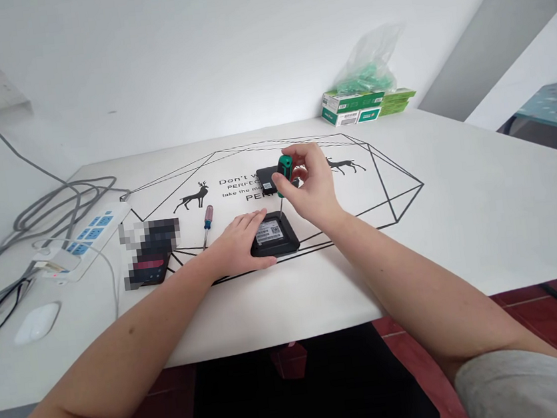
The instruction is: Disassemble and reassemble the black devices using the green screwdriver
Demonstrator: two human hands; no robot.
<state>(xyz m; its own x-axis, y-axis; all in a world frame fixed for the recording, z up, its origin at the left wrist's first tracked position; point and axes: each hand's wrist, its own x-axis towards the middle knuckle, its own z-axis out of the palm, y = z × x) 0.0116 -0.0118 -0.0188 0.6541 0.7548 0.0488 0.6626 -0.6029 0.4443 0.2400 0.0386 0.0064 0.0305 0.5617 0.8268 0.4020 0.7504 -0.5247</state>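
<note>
A black square device with a white printed label (269,231) lies on the table in front of me. My left hand (242,245) grips its left side, fingers along the far edge and thumb at the near edge. My right hand (312,184) is closed around the green and black handle of a screwdriver (284,167). Its shaft points down, with the tip at the device's far right corner; whether it sits in a screw is too small to tell. Behind it lies a black flat piece with a small white sticker (267,179), partly hidden by the right hand.
Left of my hand lies a second screwdriver (208,218). A blurred-out phone (155,253), a power strip (88,241) with coiled grey cables (64,203) and a white mouse-shaped item (38,322) are further left. Green and white boxes (355,107) under a plastic bag (368,68) stand against the wall.
</note>
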